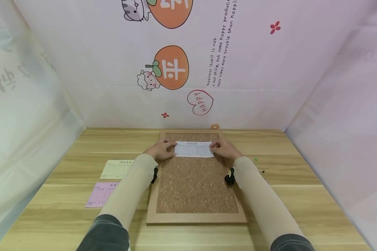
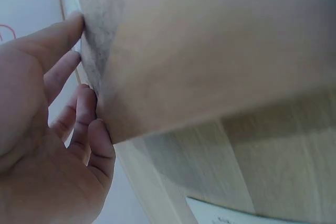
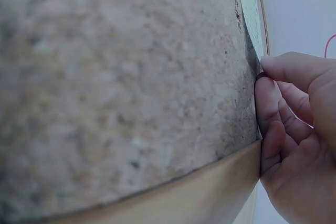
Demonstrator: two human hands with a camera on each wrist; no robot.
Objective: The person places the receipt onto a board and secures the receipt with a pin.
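A white printed paper slip [image 1: 194, 150] lies across the upper part of a wood-framed cork board [image 1: 196, 188]. At the slip's left edge my left hand [image 1: 161, 149] touches the paper with its thumb and a fingertip set apart. In the left wrist view, the other fingers of the left hand [image 2: 58, 114] bend loosely against the board's frame [image 2: 173, 98]. My right hand [image 1: 225, 148] pinches the slip's right edge. The right wrist view has the thumb and index finger of the right hand [image 3: 299, 114] meeting at the paper's edge [image 3: 251, 14], lower fingers resting by the frame.
Left of the board, a yellow printed slip [image 1: 114, 169] and a pink one [image 1: 102, 195] lie on the wooden table [image 1: 301, 209], partly behind the left sleeve. A small green bit [image 1: 256, 159] and a dark bit [image 1: 263, 171] lie to the right. A printed cloth [image 1: 245, 62] hangs behind.
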